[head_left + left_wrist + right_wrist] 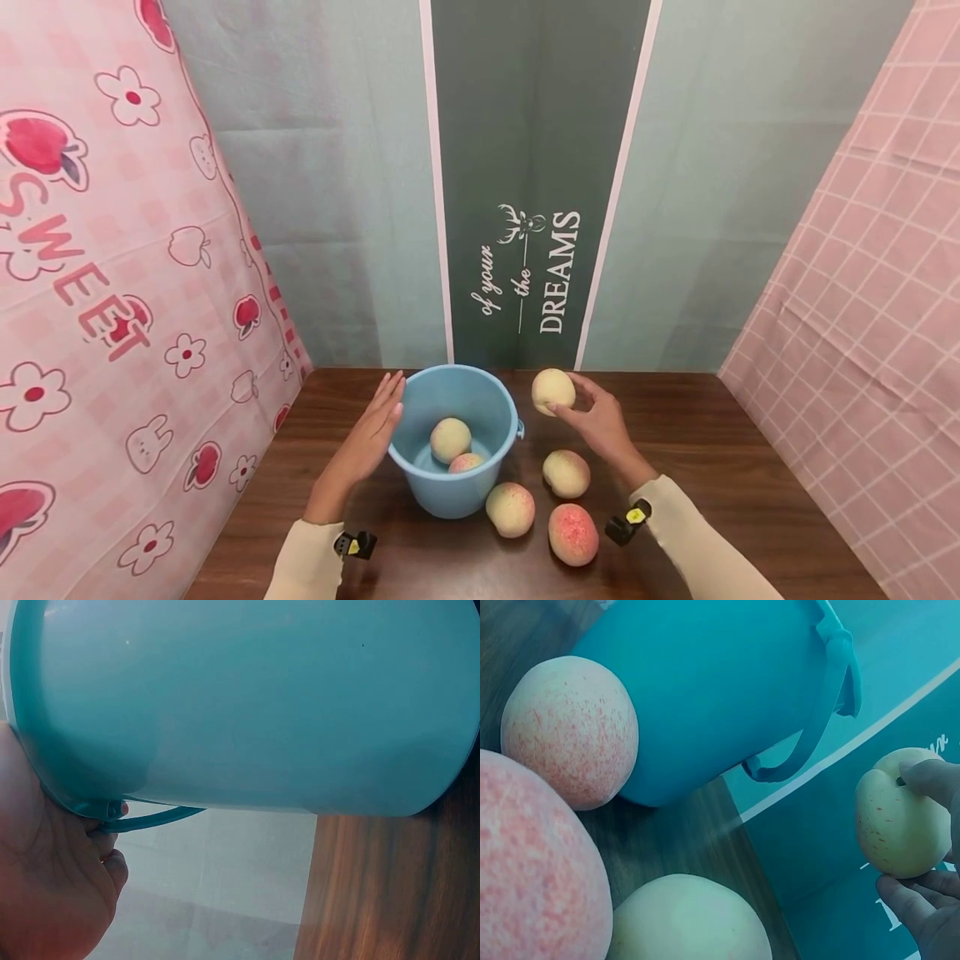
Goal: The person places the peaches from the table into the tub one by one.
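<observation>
A blue bucket [450,492] stands on the table with two peaches inside, a pale one [451,440] and a pinker one [467,462] partly hidden by the front rim. My left hand [375,429] rests against the bucket's left rim with fingers straight; in the left wrist view the palm lies by the rim and handle [161,818]. To the right of the bucket, above the table, my right hand [602,419] pinches a pale yellow peach [553,392] between thumb and fingers. The right wrist view shows the thumb beside its stem dimple.
Three more peaches lie on the brown wooden table [697,450]: a pale one [566,474], a pink-speckled one [511,510] close to the bucket, and a redder one [573,535]. A grey-green cloth [360,208] hangs behind, with pink cloths at both sides.
</observation>
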A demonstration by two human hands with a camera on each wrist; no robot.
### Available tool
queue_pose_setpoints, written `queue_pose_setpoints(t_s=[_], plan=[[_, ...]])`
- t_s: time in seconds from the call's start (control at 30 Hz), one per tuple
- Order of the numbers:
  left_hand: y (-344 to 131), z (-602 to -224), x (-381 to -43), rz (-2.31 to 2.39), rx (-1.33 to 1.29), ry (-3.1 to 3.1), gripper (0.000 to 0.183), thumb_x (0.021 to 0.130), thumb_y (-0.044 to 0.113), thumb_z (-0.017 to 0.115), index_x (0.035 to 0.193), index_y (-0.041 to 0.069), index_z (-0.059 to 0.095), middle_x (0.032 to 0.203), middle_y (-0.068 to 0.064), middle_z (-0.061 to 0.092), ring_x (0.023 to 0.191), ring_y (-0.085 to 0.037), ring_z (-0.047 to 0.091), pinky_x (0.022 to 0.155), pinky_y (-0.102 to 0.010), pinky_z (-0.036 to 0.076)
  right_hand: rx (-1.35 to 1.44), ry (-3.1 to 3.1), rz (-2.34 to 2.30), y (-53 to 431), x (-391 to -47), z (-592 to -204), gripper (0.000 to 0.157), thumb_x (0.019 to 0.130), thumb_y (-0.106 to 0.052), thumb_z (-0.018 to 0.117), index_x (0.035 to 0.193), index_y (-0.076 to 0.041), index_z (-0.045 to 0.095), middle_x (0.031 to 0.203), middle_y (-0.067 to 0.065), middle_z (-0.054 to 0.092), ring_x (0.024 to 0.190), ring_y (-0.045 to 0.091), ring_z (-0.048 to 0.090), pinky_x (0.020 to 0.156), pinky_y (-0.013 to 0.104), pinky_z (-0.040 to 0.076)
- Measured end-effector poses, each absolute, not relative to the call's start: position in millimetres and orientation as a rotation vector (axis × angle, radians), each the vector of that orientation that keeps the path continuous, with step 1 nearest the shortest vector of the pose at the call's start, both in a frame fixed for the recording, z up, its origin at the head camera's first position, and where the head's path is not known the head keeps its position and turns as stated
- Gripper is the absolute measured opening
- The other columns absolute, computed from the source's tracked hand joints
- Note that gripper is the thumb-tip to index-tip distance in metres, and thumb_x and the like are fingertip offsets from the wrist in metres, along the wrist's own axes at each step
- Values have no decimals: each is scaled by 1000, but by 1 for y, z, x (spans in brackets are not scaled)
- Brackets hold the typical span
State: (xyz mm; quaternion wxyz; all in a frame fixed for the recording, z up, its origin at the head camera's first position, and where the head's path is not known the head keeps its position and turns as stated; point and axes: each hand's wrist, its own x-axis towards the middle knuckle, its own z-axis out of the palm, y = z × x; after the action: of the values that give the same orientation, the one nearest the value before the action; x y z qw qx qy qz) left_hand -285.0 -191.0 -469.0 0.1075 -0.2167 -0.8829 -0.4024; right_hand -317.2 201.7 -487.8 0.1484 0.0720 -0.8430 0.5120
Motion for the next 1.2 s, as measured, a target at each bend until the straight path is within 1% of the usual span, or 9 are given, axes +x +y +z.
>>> queue_pose_setpoints(t_s=[0.17, 0.33, 0.43, 0.53, 0.67, 0.83, 0.97, 1.13, 1.2], plan=[[-191, -468, -285, -1186, -632, -2595, 48, 104, 24, 34, 149, 10, 26, 156, 8, 13, 144, -13, 0, 111, -54, 13, 221, -2418, 1462, 200, -316, -484, 64, 71, -41, 81, 128, -21, 57, 119, 5, 63, 106, 23, 60, 83, 44, 51], [-190, -467, -285, -1186, -634, -2593, 47, 104, 24, 34, 149, 14, 24, 156, 9, 13, 144, -13, 1, 111, -53, 13, 241, -2405, 1479, 199, -315, -483, 64, 72, -42, 80, 128, -21, 56, 121, 4, 62, 111, 22, 58, 87, 45, 49], [-190, -466, -285, -1185, -645, -2590, 48, 104, 23, 34, 149, 12, 25, 156, 7, 13, 144, -16, 1, 111, -54, 13, 259, -2392, 1497, 198, -313, -479, 64, 73, -39, 80, 129, -20, 56, 123, 6, 61, 112, 24, 57, 88, 45, 49], [-190, -466, -285, -1191, -651, -2582, 48, 104, 22, 35, 149, 8, 26, 156, 7, 13, 144, -16, 1, 111, -54, 13, 285, -2377, 1524, 193, -306, -467, 64, 75, -30, 81, 131, -14, 55, 124, 10, 59, 113, 28, 56, 86, 45, 50], [-190, -466, -285, -1192, -650, -2579, 48, 104, 22, 35, 148, 7, 26, 156, 7, 14, 144, -16, 2, 111, -54, 13, 299, -2380, 1533, 185, -294, -448, 63, 76, -21, 80, 131, -8, 54, 125, 14, 58, 112, 31, 57, 82, 39, 52], [-191, -468, -286, -1192, -650, -2584, 47, 104, 22, 35, 149, 11, 25, 157, 2, 15, 144, -17, 1, 110, -55, 13, 302, -2383, 1536, 177, -284, -436, 62, 76, -20, 80, 131, -7, 54, 125, 14, 58, 113, 31, 56, 81, 36, 52], [-192, -469, -287, -1194, -675, -2577, 47, 104, 20, 34, 149, 8, 25, 157, -2, 15, 144, -18, 1, 109, -57, 14, 335, -2358, 1570, 174, -281, -434, 62, 76, -19, 80, 131, -7, 53, 125, 14, 58, 113, 31, 56, 80, 38, 52], [-193, -469, -286, -1190, -694, -2568, 48, 104, 22, 33, 148, 5, 26, 157, 0, 14, 144, -18, 1, 110, -56, 14, 367, -2331, 1602, 172, -279, -432, 62, 76, -18, 80, 131, -7, 54, 124, 12, 58, 112, 29, 57, 79, 34, 53], [-193, -469, -286, -1195, -689, -2563, 48, 104, 24, 33, 148, 6, 26, 156, 3, 14, 144, -17, 1, 111, -54, 13, 376, -2326, 1603, 171, -278, -431, 62, 76, -18, 80, 131, -8, 53, 125, 12, 58, 113, 29, 56, 80, 35, 53]])
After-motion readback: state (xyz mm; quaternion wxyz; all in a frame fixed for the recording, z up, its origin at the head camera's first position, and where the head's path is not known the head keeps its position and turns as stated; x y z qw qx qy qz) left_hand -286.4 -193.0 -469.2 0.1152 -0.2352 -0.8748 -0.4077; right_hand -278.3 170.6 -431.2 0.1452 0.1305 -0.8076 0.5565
